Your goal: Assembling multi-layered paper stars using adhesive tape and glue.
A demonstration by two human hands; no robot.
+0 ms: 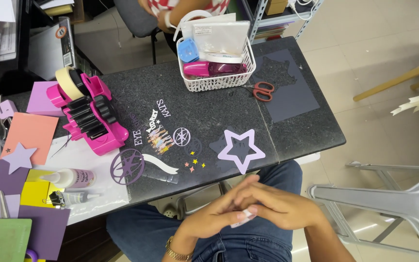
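My left hand (214,216) and my right hand (275,204) are pressed together over my lap, just below the front edge of the black stone table (204,106). A small white piece (242,219) shows between the fingers; which hand grips it I cannot tell. On the table right above the hands lies a lilac paper star outline (241,148) over a dark star shape. To its left lie small paper cut-outs: white letters (156,119), a striped piece (161,139), round purple emblems (127,166), a white ribbon shape (161,164) and tiny coloured stars (195,164).
A white basket (217,80) with tape and a pink tool stands at the table's back; another person sits behind it. Red-handled scissors (263,90) lie beside a dark paper sheet (289,90). A pink tape dispenser (90,116), glue bottles (71,178), coloured cards sit left. A grey stool (403,204) stands right.
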